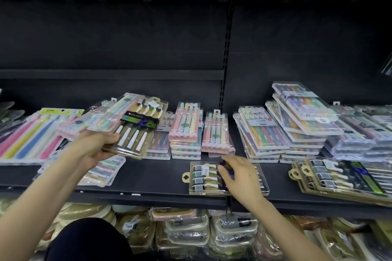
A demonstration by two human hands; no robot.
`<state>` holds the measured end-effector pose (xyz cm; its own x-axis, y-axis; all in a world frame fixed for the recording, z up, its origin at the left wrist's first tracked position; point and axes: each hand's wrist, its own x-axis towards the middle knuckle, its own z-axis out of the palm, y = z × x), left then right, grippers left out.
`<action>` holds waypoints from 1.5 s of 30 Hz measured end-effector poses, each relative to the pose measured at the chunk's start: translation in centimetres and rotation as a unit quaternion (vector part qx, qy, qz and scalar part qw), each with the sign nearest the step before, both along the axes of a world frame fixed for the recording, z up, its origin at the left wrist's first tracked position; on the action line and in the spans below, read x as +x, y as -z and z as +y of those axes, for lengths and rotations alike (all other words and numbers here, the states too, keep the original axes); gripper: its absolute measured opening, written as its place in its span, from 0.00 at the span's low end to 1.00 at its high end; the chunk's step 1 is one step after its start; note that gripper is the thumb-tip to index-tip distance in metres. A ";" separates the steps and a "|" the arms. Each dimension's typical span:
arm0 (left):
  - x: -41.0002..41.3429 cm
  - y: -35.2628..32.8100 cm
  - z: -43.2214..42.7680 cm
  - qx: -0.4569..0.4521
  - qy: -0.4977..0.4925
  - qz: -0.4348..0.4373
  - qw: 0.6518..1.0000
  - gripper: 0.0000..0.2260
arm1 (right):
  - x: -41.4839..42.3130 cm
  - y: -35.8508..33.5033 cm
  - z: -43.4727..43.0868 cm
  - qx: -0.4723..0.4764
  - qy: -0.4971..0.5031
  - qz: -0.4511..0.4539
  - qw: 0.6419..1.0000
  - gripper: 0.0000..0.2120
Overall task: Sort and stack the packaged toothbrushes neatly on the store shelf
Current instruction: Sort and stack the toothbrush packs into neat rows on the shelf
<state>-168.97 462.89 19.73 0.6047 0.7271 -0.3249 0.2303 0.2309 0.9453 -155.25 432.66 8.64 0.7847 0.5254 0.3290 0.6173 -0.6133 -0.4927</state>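
Observation:
My left hand [96, 146] holds up a fan of toothbrush packs [131, 125] above the shelf's left side: a dark gold-and-black pack in front, pastel packs behind it. My right hand [239, 178] rests palm down on a gold-and-black toothbrush pack [203, 178] that lies flat near the front edge of the black shelf [148, 176]. More gold-and-black packs [339, 178] are stacked at the right front. Pink pastel packs [186, 125] sit in short stacks mid-shelf.
Clear boxed packs [275, 131] are piled unevenly at the back right. A large pack of long coloured brushes [31, 133] lies far left, with loose pastel packs [101, 171] under my left arm. The lower shelf holds bagged goods [191, 231]. An upright post [226, 53] divides the back panel.

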 end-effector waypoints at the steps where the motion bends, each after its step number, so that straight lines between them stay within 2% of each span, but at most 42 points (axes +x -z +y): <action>1: -0.7 -0.5 -0.8 0.001 0.012 -0.015 1.000 0.05 | -0.7 -1.0 0.4 0.070 0.010 0.046 0.996 0.17; 2: -1.1 -0.9 -2.0 0.006 0.025 -0.026 0.999 0.05 | -1.5 -2.2 0.9 0.144 0.011 0.120 0.982 0.18; 3: -1.2 -1.1 -3.5 0.009 0.036 -0.037 0.999 0.04 | -2.4 -3.6 1.5 0.218 -0.005 0.215 0.952 0.19; 5: -0.7 -1.3 -7.1 0.013 0.064 -0.064 0.996 0.04 | -3.7 -5.9 2.6 0.343 -0.053 0.373 0.860 0.19; 8: 0.5 0.1 -12.7 0.020 0.134 -0.073 0.988 0.05 | -4.5 -7.7 3.0 0.459 -0.088 0.416 0.780 0.13; 10: 1.0 1.6 -15.1 0.040 0.188 -0.062 0.979 0.07 | -4.4 -8.3 2.0 0.508 -0.058 0.411 0.755 0.11; 11: 1.2 2.4 -15.6 0.059 0.217 -0.059 0.973 0.07 | -3.9 -8.3 1.1 0.504 -0.048 0.401 0.763 0.11; 13: 1.7 3.6 -15.4 0.167 0.241 -0.045 0.955 0.06 | -2.2 -8.5 -1.3 0.428 -0.044 0.375 0.821 0.17; 14: 1.8 4.0 -14.8 0.255 0.226 -0.030 0.940 0.06 | -1.0 -8.7 -2.7 0.370 -0.045 0.375 0.849 0.19; 16: 2.1 4.7 -13.6 0.394 0.164 -0.024 0.904 0.09 | 1.4 -9.3 -4.9 0.230 -0.062 0.411 0.880 0.20; 18: 2.2 5.3 -12.7 0.471 0.129 -0.037 0.872 0.16 | 3.4 -9.0 -5.4 0.061 -0.090 0.413 0.904 0.22; 19: 2.4 5.7 -12.4 0.504 0.143 -0.042 0.851 0.21 | 4.0 -8.8 -5.0 -0.008 -0.104 0.406 0.908 0.23; 21: 3.0 6.6 -12.2 0.552 0.210 -0.033 0.806 0.29 | 4.8 -8.3 -3.5 -0.093 -0.140 0.403 0.900 0.24; 24: 4.1 8.4 -12.4 0.585 0.287 0.046 0.757 0.34 | 5.6 -8.1 -1.2 -0.136 -0.180 0.382 0.896 0.25; 28: 4.6 10.0 -12.5 0.588 0.284 0.097 0.751 0.33 | 5.5 -7.4 0.3 -0.174 -0.182 0.310 0.917 0.22; 30: 4.5 10.2 -12.3 0.609 0.268 0.095 0.740 0.31 | 5.0 -6.8 0.5 -0.227 -0.158 0.210 0.938 0.20; 32: 4.5 9.8 -11.9 0.608 0.241 0.066 0.754 0.26 | 4.4 -6.8 0.9 -0.225 -0.101 0.082 0.966 0.18; 33: 4.7 9.4 -11.4 0.589 0.217 0.050 0.777 0.22 | 4.0 -6.9 1.4 -0.177 -0.073 0.048 0.980 0.20; 35: 5.5 8.4 -10.5 0.524 0.160 0.021 0.836 0.16 | 3.1 -7.3 3.6 -0.056 -0.037 0.046 0.997 0.27; 37: 6.6 7.5 -9.4 0.462 0.117 0.001 0.879 0.15 | 2.6 -7.3 6.9 -0.011 -0.026 0.059 0.998 0.34; 41: 8.1 6.7 -7.3 0.336 0.071 -0.017 0.939 0.17 | 3.2 -6.8 13.2 -0.050 0.025 0.118 0.991 0.42; 45: 7.9 7.4 -5.3 0.250 0.075 -0.049 0.964 0.16 | 4.3 -6.0 16.0 -0.138 0.076 0.133 0.978 0.48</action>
